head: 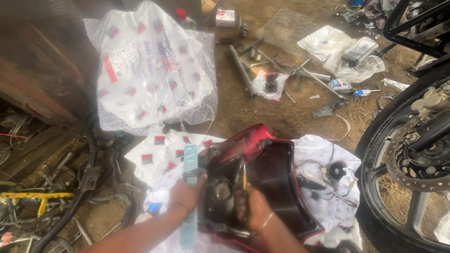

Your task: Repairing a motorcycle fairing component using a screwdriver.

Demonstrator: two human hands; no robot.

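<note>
The red headlight cowl (pixel 267 164) lies on white plastic sheeting (pixel 323 154) beside the wheel (pixel 403 173), steadied by the clamped left hand (pixel 186 193). The right hand (pixel 253 206), closed on a screwdriver (pixel 244 180), could slip and scratch the headlamp (pixel 221 191).

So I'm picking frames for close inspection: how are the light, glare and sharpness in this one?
Head view: soft, even daylight with faint shadows; the plastic wrap shows whitish glare; the left hand and right hand on the red headlight cover look slightly soft, the screwdriver in the right hand's grip hard to make out; the wheel bows at the frame's edge.
</note>
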